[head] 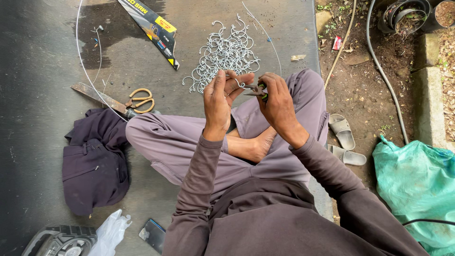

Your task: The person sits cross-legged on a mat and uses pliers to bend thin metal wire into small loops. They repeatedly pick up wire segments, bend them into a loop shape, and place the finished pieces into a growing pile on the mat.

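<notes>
One thin, silvery curled wire hook (239, 84)

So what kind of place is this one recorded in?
Probably an outdoor garden or yard work spot: a dark mat lies beside bare soil with a hose and plant pots. The left hand and right hand bend wire with pliers near a pile of wire hooks.

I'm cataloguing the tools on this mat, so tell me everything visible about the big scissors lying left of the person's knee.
The scissors lie flat on the dark ribbed mat, shut, blades pointing up-left. The long blades look like dull, rusty metal; the two loop handles are tan or orange and point right, toward the pile of wire hooks. A thin curved wire crosses over the blades. The pivot end sits just above the dark cloth bundle and close to the person's knee. Neither hand touches them.
</notes>
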Tool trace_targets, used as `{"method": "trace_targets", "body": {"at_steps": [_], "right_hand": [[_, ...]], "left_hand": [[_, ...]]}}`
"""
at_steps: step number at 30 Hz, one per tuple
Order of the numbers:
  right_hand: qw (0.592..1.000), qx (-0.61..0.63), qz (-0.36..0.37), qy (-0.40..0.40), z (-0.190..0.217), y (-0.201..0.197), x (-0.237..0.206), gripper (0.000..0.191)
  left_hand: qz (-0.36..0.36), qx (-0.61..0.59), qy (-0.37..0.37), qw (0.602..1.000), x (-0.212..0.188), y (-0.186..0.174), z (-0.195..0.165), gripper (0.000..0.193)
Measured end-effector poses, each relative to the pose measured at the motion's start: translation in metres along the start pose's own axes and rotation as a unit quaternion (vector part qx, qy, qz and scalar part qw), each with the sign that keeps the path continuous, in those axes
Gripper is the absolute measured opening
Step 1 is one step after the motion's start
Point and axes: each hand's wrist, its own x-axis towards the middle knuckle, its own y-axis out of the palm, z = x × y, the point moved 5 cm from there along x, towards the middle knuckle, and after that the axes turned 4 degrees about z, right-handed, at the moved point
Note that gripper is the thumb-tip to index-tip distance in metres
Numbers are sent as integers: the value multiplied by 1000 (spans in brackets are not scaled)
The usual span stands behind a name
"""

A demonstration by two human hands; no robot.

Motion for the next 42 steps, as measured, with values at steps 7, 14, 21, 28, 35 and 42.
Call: {"method": "trace_targets", "body": {"at_steps": [7,14,21,28,35,42], "right_hand": [[990,-108,-42,-74,6,-13,4,46],[997,51,-3,-62,-5,-2,-5,38],[997,68,-13,-42,-7,3,-7,34],[842,412,140,318,-34,43,-24,26],[686,608,155,368,-18,42,-32,32],[730,594,106,320,-12,45,-25,18]], "left_hand": [[37,-21,-35,998,-3,-1,3,34],[83,-22,-58,995,-8,5,5,37],[88,8,-59,994,-9,5,3,38],[65,156,68,983,6,-3,-32,48],[176,297,58,937,-2,-1,-39,56],[197,276,5,941,2,1,-22,57]]}}
